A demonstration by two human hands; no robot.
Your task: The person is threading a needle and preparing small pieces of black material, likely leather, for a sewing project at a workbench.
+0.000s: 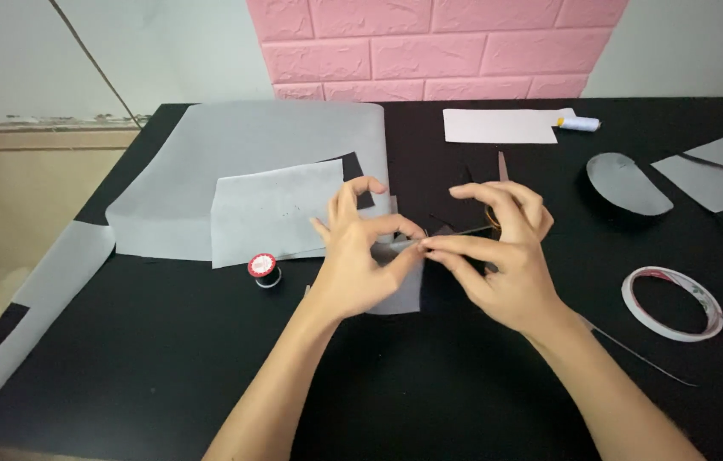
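Grey fabric piece [400, 290] is pinched by left hand [357, 265] and right hand [502, 256] over the black desk [165, 341], apparently mid-stitch, which calls for steady fingertip control.

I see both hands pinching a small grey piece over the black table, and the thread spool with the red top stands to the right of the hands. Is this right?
Not quite. In the head view the thread spool stands to the left of the hands, beside the left hand. The rest holds: both it and the right hand pinch the small grey piece over the black table.
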